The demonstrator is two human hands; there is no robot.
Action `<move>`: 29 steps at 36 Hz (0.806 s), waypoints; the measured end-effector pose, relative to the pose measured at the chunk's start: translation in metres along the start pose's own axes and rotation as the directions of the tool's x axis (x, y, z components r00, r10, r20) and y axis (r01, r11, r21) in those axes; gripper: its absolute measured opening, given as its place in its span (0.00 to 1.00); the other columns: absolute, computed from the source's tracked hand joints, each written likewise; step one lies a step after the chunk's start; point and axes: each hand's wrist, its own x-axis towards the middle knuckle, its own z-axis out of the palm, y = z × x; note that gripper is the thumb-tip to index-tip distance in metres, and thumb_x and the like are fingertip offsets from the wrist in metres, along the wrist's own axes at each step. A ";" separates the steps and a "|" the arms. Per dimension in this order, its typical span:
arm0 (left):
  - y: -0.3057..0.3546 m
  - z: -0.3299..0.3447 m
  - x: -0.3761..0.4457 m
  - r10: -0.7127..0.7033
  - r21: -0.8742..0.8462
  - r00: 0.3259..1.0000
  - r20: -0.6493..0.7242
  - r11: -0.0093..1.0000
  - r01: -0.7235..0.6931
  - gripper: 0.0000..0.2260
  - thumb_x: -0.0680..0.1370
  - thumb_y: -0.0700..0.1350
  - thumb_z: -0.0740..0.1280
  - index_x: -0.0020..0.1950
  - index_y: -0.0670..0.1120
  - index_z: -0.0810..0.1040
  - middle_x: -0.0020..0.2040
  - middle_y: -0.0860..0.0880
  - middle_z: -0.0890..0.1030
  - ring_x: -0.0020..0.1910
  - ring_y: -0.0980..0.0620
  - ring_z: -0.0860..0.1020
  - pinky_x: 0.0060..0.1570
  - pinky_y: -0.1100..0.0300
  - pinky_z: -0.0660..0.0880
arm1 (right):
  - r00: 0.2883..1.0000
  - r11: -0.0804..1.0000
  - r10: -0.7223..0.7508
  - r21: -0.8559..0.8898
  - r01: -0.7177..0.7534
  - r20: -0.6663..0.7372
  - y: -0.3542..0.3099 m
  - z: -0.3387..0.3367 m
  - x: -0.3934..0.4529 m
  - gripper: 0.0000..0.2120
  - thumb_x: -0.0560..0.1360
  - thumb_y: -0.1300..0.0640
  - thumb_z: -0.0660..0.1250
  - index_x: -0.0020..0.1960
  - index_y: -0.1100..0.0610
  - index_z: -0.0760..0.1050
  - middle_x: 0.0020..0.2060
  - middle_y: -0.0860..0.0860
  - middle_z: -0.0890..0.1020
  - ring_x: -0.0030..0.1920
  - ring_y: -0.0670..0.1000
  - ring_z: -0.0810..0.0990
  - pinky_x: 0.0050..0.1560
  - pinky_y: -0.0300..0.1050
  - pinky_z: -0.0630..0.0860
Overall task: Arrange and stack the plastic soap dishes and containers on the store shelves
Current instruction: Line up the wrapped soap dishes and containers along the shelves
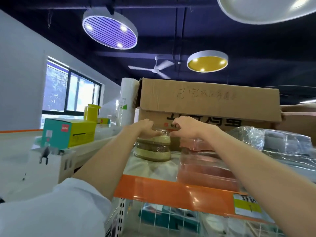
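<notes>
Both hands at the top of a stack of wrapped soap dishes on the top shelf.

At far left, a teal and yellow box (68,132) stands on the neighbouring shelf. The left hand (147,128) rests on top of the soap dish stack (153,147), fingers bent over its left upper edge. The stack is upright, its long axis vertical, the dishes lying flat and wrapped in clear film, on the shelf (171,189) with the orange front edge. The right hand (183,127) pinches the film at the stack's upper right edge, fingers curled. The stack lies directly beneath and between both hands. A cardboard box (210,101) stands just behind. Pink containers (205,170) lie to the right, near the stack.
</notes>
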 end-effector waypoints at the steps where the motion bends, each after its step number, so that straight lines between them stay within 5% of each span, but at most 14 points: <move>1: -0.003 0.003 0.003 -0.015 -0.012 0.999 0.028 1.000 0.015 0.33 0.77 0.64 0.59 0.72 0.41 0.65 0.70 0.42 0.68 0.66 0.44 0.69 0.65 0.48 0.68 | 1.000 1.000 0.004 0.000 -0.004 0.004 0.002 0.001 0.001 0.29 0.77 0.46 0.65 0.73 0.58 0.63 0.68 0.55 0.69 0.66 0.55 0.70 0.63 0.47 0.68; 10: -0.018 0.009 0.011 -0.058 0.044 0.991 0.117 0.998 0.053 0.39 0.73 0.71 0.58 0.76 0.47 0.59 0.73 0.45 0.65 0.71 0.45 0.63 0.69 0.45 0.63 | 0.999 0.993 0.023 -0.113 -0.018 0.043 0.012 0.007 0.010 0.28 0.78 0.44 0.62 0.71 0.61 0.65 0.66 0.57 0.71 0.64 0.55 0.71 0.61 0.47 0.68; 14: -0.023 0.006 0.012 -0.114 0.075 0.984 0.133 0.992 0.105 0.48 0.63 0.76 0.56 0.75 0.48 0.61 0.73 0.44 0.65 0.72 0.43 0.62 0.69 0.45 0.63 | 0.998 0.992 0.032 -0.120 -0.025 0.055 0.014 0.011 0.014 0.28 0.78 0.44 0.62 0.71 0.61 0.65 0.67 0.57 0.71 0.65 0.56 0.71 0.62 0.48 0.68; 19: -0.031 0.007 0.006 -0.227 0.148 0.972 0.055 0.965 0.217 0.39 0.71 0.72 0.59 0.74 0.48 0.63 0.73 0.41 0.63 0.73 0.39 0.55 0.69 0.43 0.59 | 0.997 0.994 0.028 -0.105 -0.020 0.077 0.010 0.014 0.019 0.26 0.78 0.42 0.60 0.67 0.60 0.69 0.63 0.56 0.74 0.60 0.54 0.73 0.53 0.44 0.69; 23: -0.045 0.013 0.008 -0.194 0.004 0.979 0.056 0.981 0.194 0.48 0.56 0.79 0.56 0.68 0.51 0.66 0.67 0.44 0.71 0.67 0.40 0.67 0.66 0.41 0.64 | 0.993 0.992 0.006 -0.125 0.009 0.120 0.002 0.019 0.028 0.28 0.78 0.39 0.58 0.68 0.60 0.69 0.64 0.55 0.74 0.60 0.54 0.73 0.58 0.46 0.70; 29: -0.044 0.015 0.001 -0.179 -0.144 0.982 0.053 0.972 0.185 0.34 0.72 0.66 0.65 0.70 0.48 0.63 0.66 0.43 0.72 0.61 0.43 0.73 0.60 0.48 0.72 | 0.980 0.988 -0.001 -0.149 0.032 0.200 -0.013 0.024 0.040 0.33 0.77 0.34 0.55 0.70 0.58 0.68 0.66 0.55 0.73 0.63 0.55 0.73 0.61 0.48 0.70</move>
